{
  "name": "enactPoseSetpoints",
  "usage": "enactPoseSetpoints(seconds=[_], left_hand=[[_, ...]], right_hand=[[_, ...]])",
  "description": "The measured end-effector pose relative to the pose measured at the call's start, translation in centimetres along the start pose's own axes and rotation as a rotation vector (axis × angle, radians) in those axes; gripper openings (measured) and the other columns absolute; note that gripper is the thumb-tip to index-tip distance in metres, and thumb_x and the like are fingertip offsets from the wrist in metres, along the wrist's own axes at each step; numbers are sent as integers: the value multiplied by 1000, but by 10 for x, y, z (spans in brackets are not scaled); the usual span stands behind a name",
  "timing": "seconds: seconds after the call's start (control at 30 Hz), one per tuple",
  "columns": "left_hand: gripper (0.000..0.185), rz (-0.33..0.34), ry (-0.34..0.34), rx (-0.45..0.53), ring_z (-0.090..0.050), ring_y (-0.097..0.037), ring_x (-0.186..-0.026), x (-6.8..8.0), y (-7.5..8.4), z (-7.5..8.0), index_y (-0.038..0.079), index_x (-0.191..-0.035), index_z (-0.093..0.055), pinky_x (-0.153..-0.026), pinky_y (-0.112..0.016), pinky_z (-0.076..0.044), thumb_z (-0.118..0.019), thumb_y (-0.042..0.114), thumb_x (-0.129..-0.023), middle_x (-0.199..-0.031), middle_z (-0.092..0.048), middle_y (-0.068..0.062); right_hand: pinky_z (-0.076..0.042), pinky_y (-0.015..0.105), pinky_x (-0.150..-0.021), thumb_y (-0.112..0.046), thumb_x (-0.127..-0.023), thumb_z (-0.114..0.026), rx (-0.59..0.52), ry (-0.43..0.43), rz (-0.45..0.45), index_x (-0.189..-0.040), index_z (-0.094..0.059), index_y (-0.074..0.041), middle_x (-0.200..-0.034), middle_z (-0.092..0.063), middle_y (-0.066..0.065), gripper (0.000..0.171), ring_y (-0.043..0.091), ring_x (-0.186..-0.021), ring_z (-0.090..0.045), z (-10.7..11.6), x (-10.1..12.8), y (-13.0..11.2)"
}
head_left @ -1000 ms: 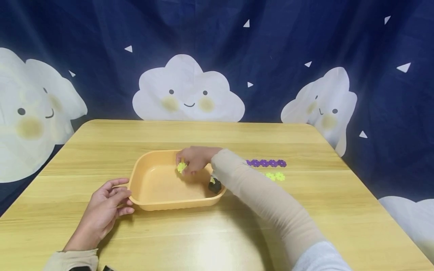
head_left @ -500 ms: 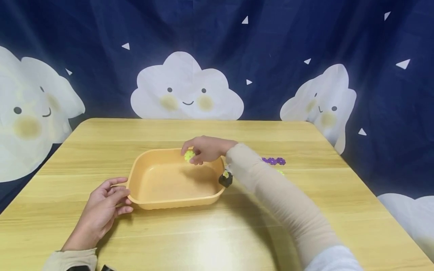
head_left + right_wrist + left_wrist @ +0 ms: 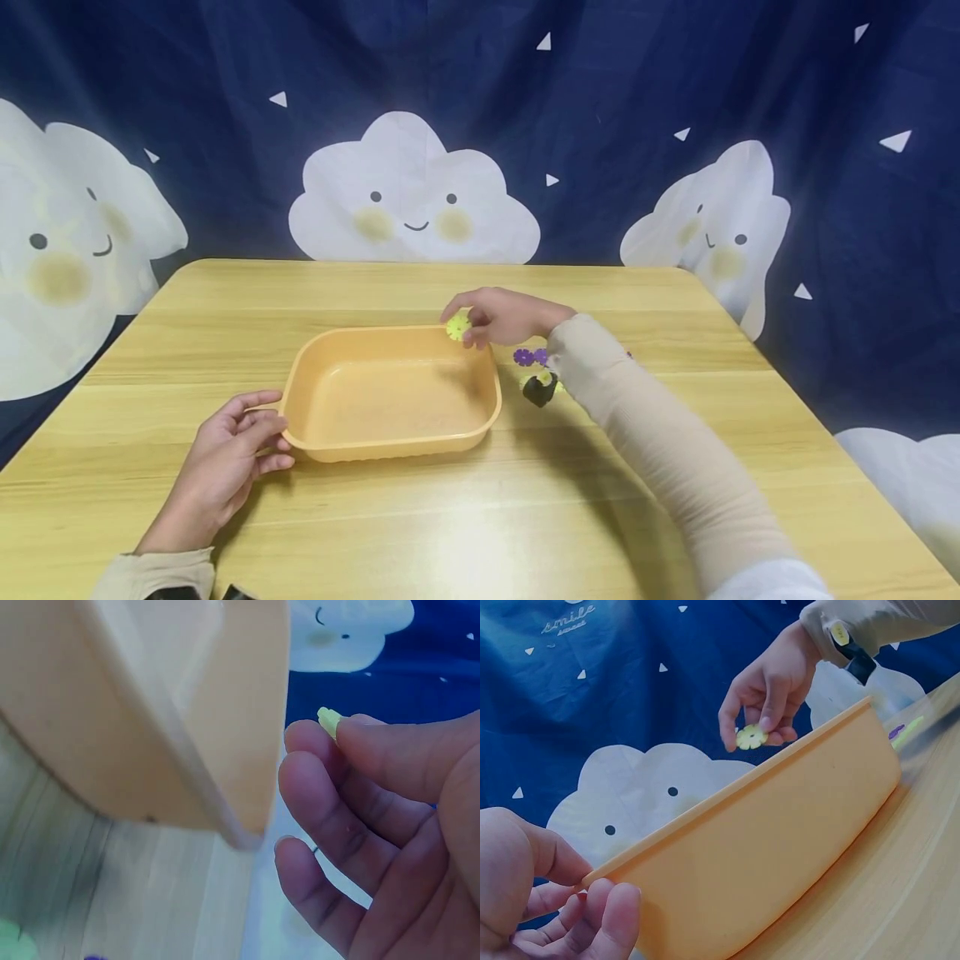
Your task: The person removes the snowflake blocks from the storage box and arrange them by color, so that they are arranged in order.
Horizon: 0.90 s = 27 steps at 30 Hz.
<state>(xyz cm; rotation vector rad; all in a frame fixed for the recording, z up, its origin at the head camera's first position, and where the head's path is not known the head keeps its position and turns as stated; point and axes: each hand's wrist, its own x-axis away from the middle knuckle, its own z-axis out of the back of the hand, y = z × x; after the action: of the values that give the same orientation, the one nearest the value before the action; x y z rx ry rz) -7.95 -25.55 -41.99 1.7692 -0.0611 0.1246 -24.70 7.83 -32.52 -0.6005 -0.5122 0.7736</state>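
An orange plastic basin (image 3: 390,448) stands on the table. My left hand (image 3: 225,462) pinches its left rim between thumb and fingers, which the left wrist view (image 3: 566,900) shows close up. Above the far right corner of the basin, my right hand (image 3: 513,317) holds a yellow-green flower-shaped disc (image 3: 458,327) between thumb and forefinger. The right wrist view shows this disc (image 3: 328,720) nearly edge-on, with the other fingers loosely bent below it. Purple flower-shaped discs (image 3: 523,357) lie on the table right of the basin, partly hidden by the right forearm.
Yellow-green discs (image 3: 559,387) lie near the purple ones, mostly covered by the right wrist and its black strap (image 3: 540,390). The wood-grain table (image 3: 360,533) reaches back to a dark blue curtain (image 3: 600,100) printed with white clouds.
My right hand has lifted the yellow-green disc from inside the basin and carried it up and rightward to the far right corner. The left hand stays on the rim.
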Motion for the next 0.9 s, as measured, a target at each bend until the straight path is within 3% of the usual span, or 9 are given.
enactPoseSetpoints(seconds=[0.23,0.47,0.63,0.73,0.9], left_hand=[[30,7,0,3,-59,-12,-69,0,0,-1,11,-121,-47,-56,-27,-60,-56,-2,-96,-89,-56,0],[30,-17,-9,15,-60,-12,-69,0,-2,0,13,-120,-49,-56,-27,-61,-56,-3,-95,-91,-58,1],[29,-12,-6,11,-60,-12,-69,-1,-3,0,12,-121,-48,-56,-27,-61,-55,-2,-96,-91,-57,1],[30,-4,-5,8,-60,-12,-69,-1,-3,0,11,-122,-47,-57,-27,-61,-55,-2,-96,-91,-58,1],[31,3,-4,7,-59,-12,-69,-1,-1,0,11,-123,-46,-57,-28,-61,-56,-1,-96,-91,-57,0]], right_hand=[[-51,26,-60,9,-91,-58,-86,30,-9,-133,-52,-8,-82,-65,16,46,26,-75,-62,7,24,21],[-58,38,-81,5,-92,-61,-105,91,-38,-134,-51,-12,-109,-65,17,46,35,-96,-65,13,48,45],[-57,39,-79,4,-92,-61,-105,124,-36,-134,-50,-9,-104,-65,17,46,41,-90,-63,16,68,64],[-56,38,-86,2,-92,-62,-75,156,-63,-135,-51,-10,-107,-64,14,46,34,-96,-64,17,81,74],[-56,48,-82,3,-93,-59,-94,184,-119,-135,-50,-10,-97,-65,20,44,36,-92,-63,18,101,89]])
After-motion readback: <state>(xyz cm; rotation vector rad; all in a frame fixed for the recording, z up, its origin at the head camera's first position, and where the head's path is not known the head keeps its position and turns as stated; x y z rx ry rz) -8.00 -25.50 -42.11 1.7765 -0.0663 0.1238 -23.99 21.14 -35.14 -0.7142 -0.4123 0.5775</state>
